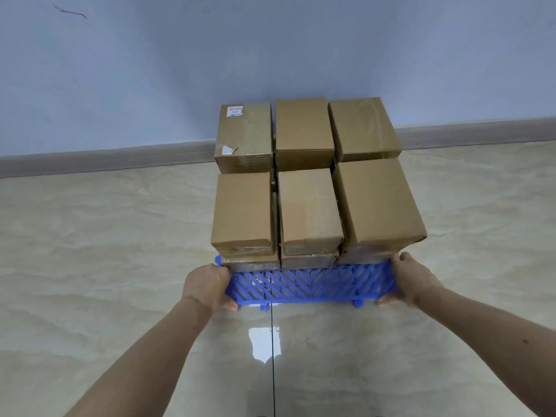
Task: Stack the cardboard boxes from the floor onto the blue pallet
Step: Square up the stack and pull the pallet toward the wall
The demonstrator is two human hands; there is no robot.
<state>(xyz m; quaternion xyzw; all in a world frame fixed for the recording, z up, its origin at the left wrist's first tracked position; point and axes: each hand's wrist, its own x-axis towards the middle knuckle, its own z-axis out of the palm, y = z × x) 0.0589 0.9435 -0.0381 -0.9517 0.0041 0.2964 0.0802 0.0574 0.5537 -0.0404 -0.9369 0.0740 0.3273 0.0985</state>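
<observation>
From the head view, most of the blue pallet [310, 285] is covered by the cardboard boxes [310, 206]; only its near strip, with diagonal open slats, is seen between the two hands. The lower layer of boxes is largely hidden, just narrow front faces being visible under the upper six. The fingertips of both hands are tucked under the pallet's edge and are only partly seen.

The pallet's near edge runs from one hand to the other, and the long sides of the boxes point away from the hands toward the wall [270, 55]. The boxes are set in two rows of three, the far row close to the wall's skirting.

The boxes are plain brown, some wrapped in glossy tape; a white label [235, 110] is carried by the far box on the left-hand side, its print too small to be read.

The pallet's near left corner is gripped by the left hand [207, 285], fingers curled round the edge. Its near right corner is gripped likewise by the right hand [412, 278]. A glossy tiled floor [90, 251] lies beneath the arms.
</observation>
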